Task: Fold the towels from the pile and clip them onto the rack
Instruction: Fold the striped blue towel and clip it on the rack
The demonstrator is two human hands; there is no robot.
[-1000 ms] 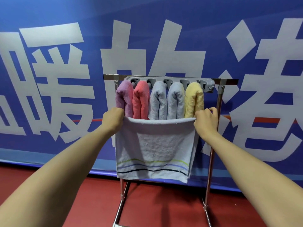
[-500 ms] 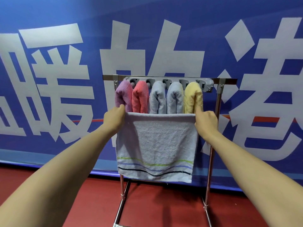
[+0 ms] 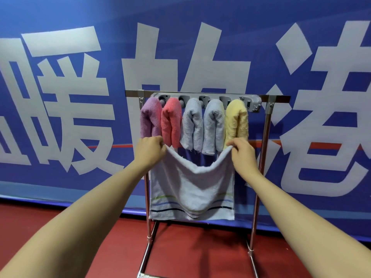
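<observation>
pale terry towel point(image 3: 192, 189), striped near its hem, hangs in front of the rack point(image 3: 267, 125) with its top edge sagging in the middle. the left hand point(image 3: 149, 150) grips one top corner in curled fingers; the right hand point(image 3: 242, 150) pinches the other. the cloth hides the rack's lower left post, and the rack's base is cut off at the frame's bottom. five folded towels hang from the grey clip bar point(image 3: 255, 100): purple towel point(image 3: 149, 119), red towel point(image 3: 171, 121), two pale blue towels point(image 3: 192, 125), yellow towel point(image 3: 236, 119). behind stands a blue banner point(image 3: 60, 27) over red floor point(image 3: 190, 247).
</observation>
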